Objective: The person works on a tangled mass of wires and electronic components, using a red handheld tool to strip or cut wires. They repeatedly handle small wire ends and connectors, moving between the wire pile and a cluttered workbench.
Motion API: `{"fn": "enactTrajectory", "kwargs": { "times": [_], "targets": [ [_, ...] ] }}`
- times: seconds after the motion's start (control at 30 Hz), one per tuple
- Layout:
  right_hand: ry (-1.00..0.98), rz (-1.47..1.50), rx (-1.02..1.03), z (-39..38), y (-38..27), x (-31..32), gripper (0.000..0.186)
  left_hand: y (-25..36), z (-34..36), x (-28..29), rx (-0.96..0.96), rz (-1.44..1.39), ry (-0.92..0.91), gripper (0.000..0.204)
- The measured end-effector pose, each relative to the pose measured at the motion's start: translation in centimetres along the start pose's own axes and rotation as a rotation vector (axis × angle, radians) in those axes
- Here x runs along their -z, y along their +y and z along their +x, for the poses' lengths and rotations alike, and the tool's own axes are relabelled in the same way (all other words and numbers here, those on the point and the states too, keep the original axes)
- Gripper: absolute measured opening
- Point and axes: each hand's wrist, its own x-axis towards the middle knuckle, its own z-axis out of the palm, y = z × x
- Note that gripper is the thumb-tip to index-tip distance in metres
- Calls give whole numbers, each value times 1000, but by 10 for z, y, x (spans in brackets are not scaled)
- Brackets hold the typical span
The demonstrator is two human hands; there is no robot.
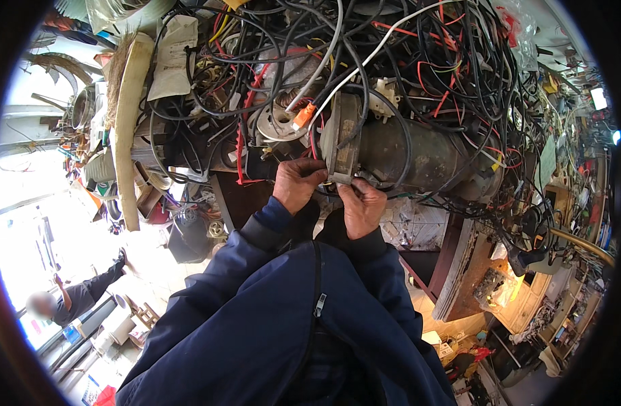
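A large, grimy, greenish-grey cylindrical motor point(419, 152) lies on its side on the cluttered bench in front of me. Its metal end cover point(344, 132) faces left and has a raised rim. My left hand point(299, 186) is closed in a pinch just left of the cover's lower edge; what its fingertips hold is too small to make out. My right hand point(362, 208) is closed too, thumb and fingers at the bottom of the same cover, hiding whatever lies between them. An orange connector point(304, 116) on a white cable sits above my left hand, by a round pale metal disc point(277, 125).
Tangled black cables point(452, 68) heap over the bench and drape across the motor. A long pale foam-like strip point(129, 135) stands at left. Below right are a wooden board point(469, 281) and crowded shelves point(581, 271). Another person point(77, 298) is far off at lower left.
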Motion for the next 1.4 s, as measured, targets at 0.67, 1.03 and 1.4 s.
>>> {"fn": "enactTrajectory", "kwargs": {
  "times": [0.67, 1.03, 1.4],
  "targets": [
    [47, 211, -137, 3, -4, -4, 13, 8, -1, -2, -37, 39, -13, 11],
    [52, 184, -148, 1, -19, -4, 9, 1, 0, 1, 4, 19, -10, 12],
    [35, 174, -140, 11, 5, -3, 8, 10, -7, -1, 10, 14, 13, 15]
  ]
}}
